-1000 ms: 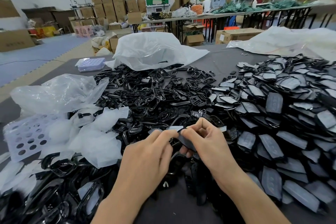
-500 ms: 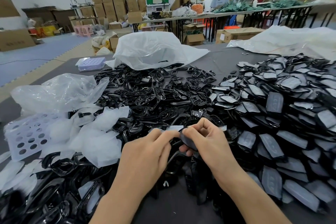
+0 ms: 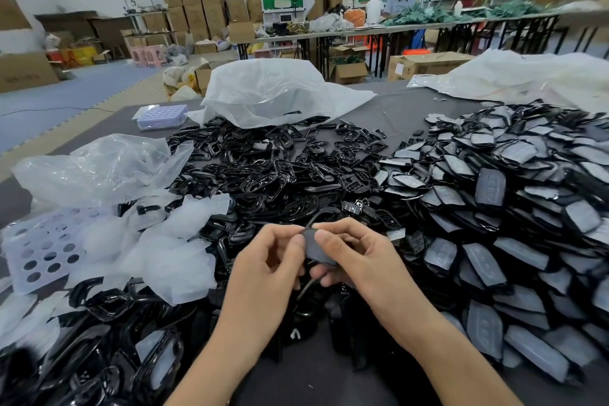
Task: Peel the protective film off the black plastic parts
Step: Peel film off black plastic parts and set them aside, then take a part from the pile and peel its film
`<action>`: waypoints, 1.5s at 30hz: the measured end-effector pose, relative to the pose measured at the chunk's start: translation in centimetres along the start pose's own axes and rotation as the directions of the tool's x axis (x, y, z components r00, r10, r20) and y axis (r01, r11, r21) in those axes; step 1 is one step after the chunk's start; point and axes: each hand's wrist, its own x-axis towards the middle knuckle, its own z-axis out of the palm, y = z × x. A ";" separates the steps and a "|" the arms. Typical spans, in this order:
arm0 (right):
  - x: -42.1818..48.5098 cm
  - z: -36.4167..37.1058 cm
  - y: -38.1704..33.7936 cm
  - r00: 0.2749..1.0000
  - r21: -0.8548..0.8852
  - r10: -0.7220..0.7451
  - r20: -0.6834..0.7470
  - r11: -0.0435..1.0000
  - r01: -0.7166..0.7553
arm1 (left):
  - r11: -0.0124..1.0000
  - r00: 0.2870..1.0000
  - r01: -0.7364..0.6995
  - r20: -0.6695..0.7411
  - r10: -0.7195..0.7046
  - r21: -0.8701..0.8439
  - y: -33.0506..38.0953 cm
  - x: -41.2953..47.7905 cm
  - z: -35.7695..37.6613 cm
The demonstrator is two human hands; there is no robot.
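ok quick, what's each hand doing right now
left hand: pinching the top edge of the black part
right hand: gripping the same part

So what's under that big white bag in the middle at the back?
Some black plastic frames poke out from under the white bag along its front edge. Whatever lies deeper beneath is covered.

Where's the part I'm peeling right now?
Low centre of the head view, the black part is pinched between left hand and right hand.
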 end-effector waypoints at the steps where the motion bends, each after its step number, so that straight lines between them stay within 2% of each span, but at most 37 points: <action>1: 0.0 -0.1 0.1 1.000 -0.052 -0.017 0.008 0.998 0.017 | 1.000 1.000 0.005 -0.030 -0.004 0.004 -0.1 0.2 -0.2; 4: -0.3 -0.1 0.4 0.998 -0.165 -0.019 0.065 0.986 0.029 | 1.000 0.998 0.004 -0.057 -0.004 -0.008 -0.4 0.4 -0.5; 8: -0.5 -0.8 -0.6 0.998 -0.146 -0.016 0.056 0.989 0.024 | 1.000 1.000 -0.007 -0.016 0.007 -0.023 -0.4 0.1 -0.1; 9: -0.2 -1.6 -1.5 0.999 -0.136 -0.050 0.004 0.989 0.050 | 0.999 1.000 -0.020 0.006 0.020 -0.025 -0.4 -0.1 0.0; 11: 0.8 -3.9 -4.1 0.965 -0.105 -0.166 -0.202 0.983 0.148 | 0.995 0.996 -0.080 0.046 0.077 0.063 -0.6 -0.4 0.1; 13: 2.1 -6.8 -7.1 0.865 -0.078 -0.240 -0.440 0.970 0.229 | 0.965 0.985 -0.162 0.097 0.144 0.208 -1.0 -0.6 0.1; 15: 2.4 -8.6 -8.7 0.783 -0.094 -0.245 -0.572 0.968 0.234 | 0.874 0.960 -0.272 0.177 0.217 0.403 -1.4 -0.9 0.1; 16: 2.3 -9.0 -8.8 0.765 -0.120 -0.245 -0.596 0.969 0.217 | 0.786 0.938 -0.343 0.227 0.261 0.515 -1.5 -1.0 0.1; 17: 2.1 -8.9 -8.4 0.766 -0.160 -0.249 -0.593 0.968 0.191 | 0.693 0.918 -0.396 0.281 0.280 0.603 -1.8 -1.1 0.2; 20: 0.9 -6.7 -5.4 0.849 -0.337 -0.284 -0.446 0.932 0.135 | 0.484 0.908 -0.420 0.350 0.233 0.768 -2.1 -1.1 0.4; 22: 0.6 -4.7 -3.0 0.885 -0.563 -0.348 -0.308 0.817 0.125 | 0.410 0.915 -0.401 0.336 0.223 0.819 -2.6 -0.7 0.4; 24: 0.7 -3.1 -0.9 0.907 -0.788 -0.399 -0.135 0.598 0.146 | 0.418 0.936 -0.348 0.285 0.209 0.839 -2.8 0.0 0.2; 25: 0.9 -2.6 0.1 0.924 -0.865 -0.380 -0.039 0.476 0.159 | 0.424 0.945 -0.320 0.256 0.202 0.847 -2.7 0.4 0.2; 27: 1.1 -2.3 1.9 0.965 -0.962 -0.248 0.089 0.229 0.148 | 0.438 0.957 -0.277 0.204 0.206 0.855 -2.7 0.8 0.0; 28: 1.0 -2.3 2.6 0.974 -0.981 -0.195 0.119 0.127 0.145 | 0.463 0.959 -0.266 0.181 0.219 0.845 -2.8 0.9 -0.2; 29: 0.9 -2.4 2.9 0.977 -0.986 -0.173 0.126 0.083 0.142 | 0.504 0.959 -0.260 0.157 0.238 0.824 -2.8 0.9 -0.3; 31: 0.8 -2.3 3.0 0.973 -0.982 -0.195 0.125 0.116 0.150 | 0.650 0.970 -0.212 0.078 0.228 0.730 -2.9 1.0 -0.7; 33: 0.7 -2.2 2.9 0.962 -0.971 -0.239 0.130 0.164 0.172 | 0.814 0.988 -0.134 0.011 0.155 0.565 -2.9 1.1 -1.1; 34: 0.7 -2.1 2.8 0.958 -0.957 -0.259 0.124 0.224 0.185 | 0.870 0.992 -0.117 0.013 0.127 0.478 -2.7 1.1 -1.1; 35: 0.6 -1.9 2.6 0.957 -0.919 -0.271 0.105 0.341 0.198 | 0.909 0.993 -0.113 0.031 0.110 0.401 -2.4 1.0 -1.1; 37: 0.3 -1.3 2.1 0.967 -0.731 -0.249 0.056 0.650 0.210 | 0.951 0.990 -0.110 0.115 0.080 0.290 -1.8 0.7 -0.7; 38: 0.2 -0.9 1.9 0.973 -0.628 -0.228 0.046 0.751 0.206 | 0.955 0.984 -0.116 0.163 0.073 0.272 -1.5 0.5 -0.4; 42: 0.0 -0.3 1.2 0.970 -0.500 -0.243 -0.002 0.840 0.210 | 0.944 0.973 -0.142 0.217 0.078 0.299 -1.5 0.0 0.4; 45: 0.1 -0.8 0.8 0.957 -0.474 -0.276 -0.091 0.857 0.202 | 0.940 0.977 -0.134 0.199 0.072 0.315 -1.4 0.0 0.1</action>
